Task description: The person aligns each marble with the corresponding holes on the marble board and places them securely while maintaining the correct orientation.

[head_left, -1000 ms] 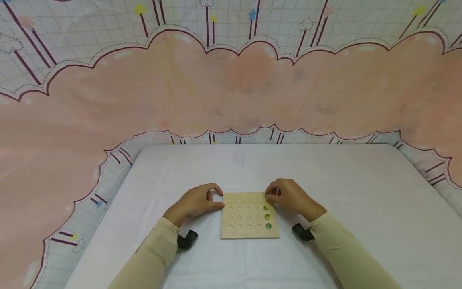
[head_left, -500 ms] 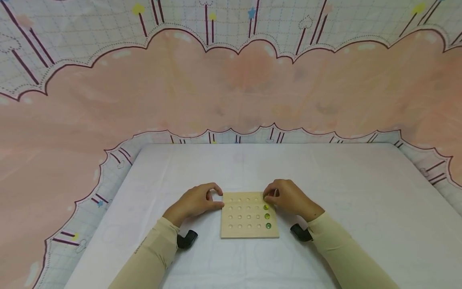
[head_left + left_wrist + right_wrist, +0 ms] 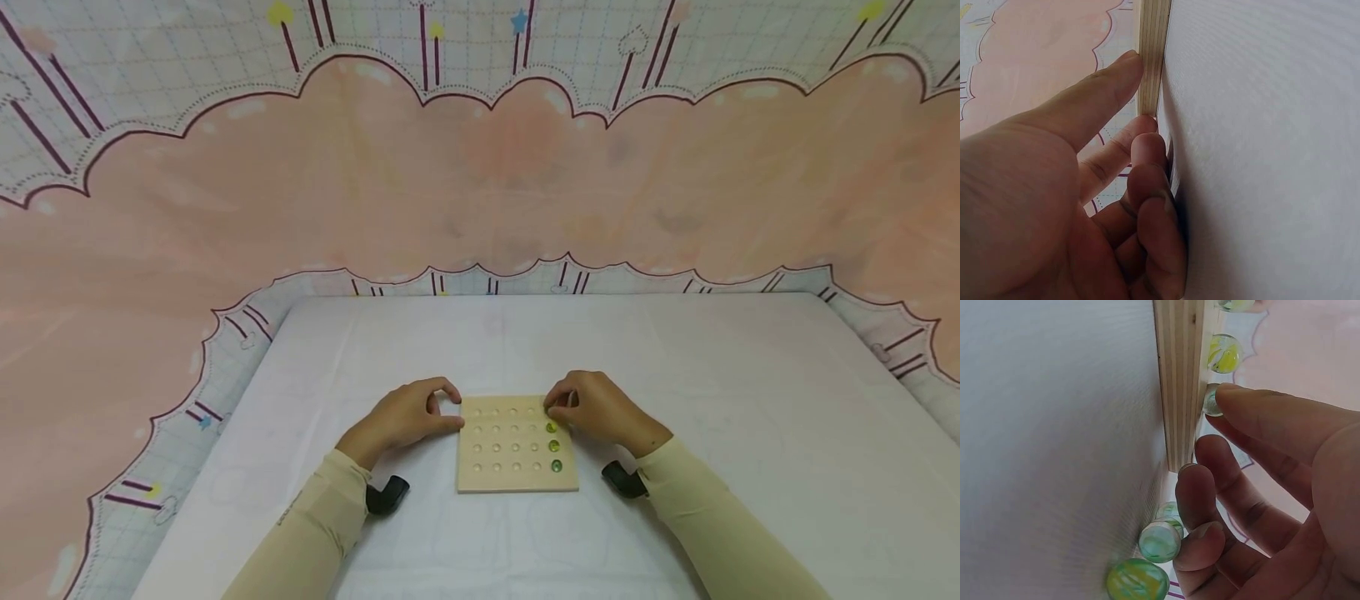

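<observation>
Presently, as I watched from far away, the right grip [image 3: 596, 404] was clenched with thumb and finger on a clear marble [image 3: 1211, 403], which was at the far right corner of the wooden board [image 3: 487, 482]. This board lay flat on the tabletop [image 3: 480, 542], between both grips. On the near side of the right grip, two yellow marbles [image 3: 554, 446] and one green marble [image 3: 557, 466] sat in one line; rows of hollows [image 3: 515, 447] stretched toward the left grip [image 3: 405, 417]. The left grip was released, only touching the board's left side with thumb and forefinger, which I judged was for steadying. Just beside the right grip's bent fingers I saw further marbles [image 3: 1160, 542], but I could not tell whether they were held or lying.

For good placing, I thought, the marble should be pressed straight down until it settled, and only afterwards loosened, without sideways dragging, because the neighbouring yellow one was very near. From the left grip, light pressure seemed sufficient; harder pushing could slide the board.
</observation>
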`<state>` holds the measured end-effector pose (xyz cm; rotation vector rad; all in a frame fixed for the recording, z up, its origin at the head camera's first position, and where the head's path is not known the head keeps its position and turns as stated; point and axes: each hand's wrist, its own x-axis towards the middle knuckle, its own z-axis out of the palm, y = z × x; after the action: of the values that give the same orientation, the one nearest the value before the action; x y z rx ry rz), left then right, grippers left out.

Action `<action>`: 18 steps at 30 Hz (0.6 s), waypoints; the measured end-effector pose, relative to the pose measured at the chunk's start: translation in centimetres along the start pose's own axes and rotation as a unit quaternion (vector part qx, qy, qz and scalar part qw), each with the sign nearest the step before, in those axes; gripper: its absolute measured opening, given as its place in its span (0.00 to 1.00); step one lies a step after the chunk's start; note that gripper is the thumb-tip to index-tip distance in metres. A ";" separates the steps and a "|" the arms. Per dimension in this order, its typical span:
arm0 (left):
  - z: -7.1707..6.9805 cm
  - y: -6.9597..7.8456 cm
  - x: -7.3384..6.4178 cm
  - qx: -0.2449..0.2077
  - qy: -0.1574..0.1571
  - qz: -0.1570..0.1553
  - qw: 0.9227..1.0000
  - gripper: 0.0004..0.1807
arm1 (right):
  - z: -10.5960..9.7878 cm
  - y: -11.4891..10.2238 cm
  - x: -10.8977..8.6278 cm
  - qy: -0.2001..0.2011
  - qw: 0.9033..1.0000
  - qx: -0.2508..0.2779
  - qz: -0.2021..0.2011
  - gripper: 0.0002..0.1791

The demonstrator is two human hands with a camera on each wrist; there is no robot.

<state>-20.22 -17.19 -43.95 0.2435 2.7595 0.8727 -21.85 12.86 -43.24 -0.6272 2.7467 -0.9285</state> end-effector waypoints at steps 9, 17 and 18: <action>0.0 0.0 0.2 0.000 0.000 0.002 1.000 0.17 | -0.3 0.0 -0.1 0.000 1.000 -0.001 -0.004 0.06; 0.0 0.2 0.2 -0.001 -0.002 0.002 1.000 0.17 | -1.1 0.4 -0.2 0.026 0.999 -0.015 -0.017 0.06; 0.0 0.2 0.2 -0.001 -0.002 0.002 1.000 0.17 | -1.3 0.5 -0.3 0.030 0.999 -0.016 -0.017 0.06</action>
<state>-20.37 -17.02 -43.88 0.2497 2.7554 0.8750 -22.17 14.06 -42.53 -0.6642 2.8178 -0.9285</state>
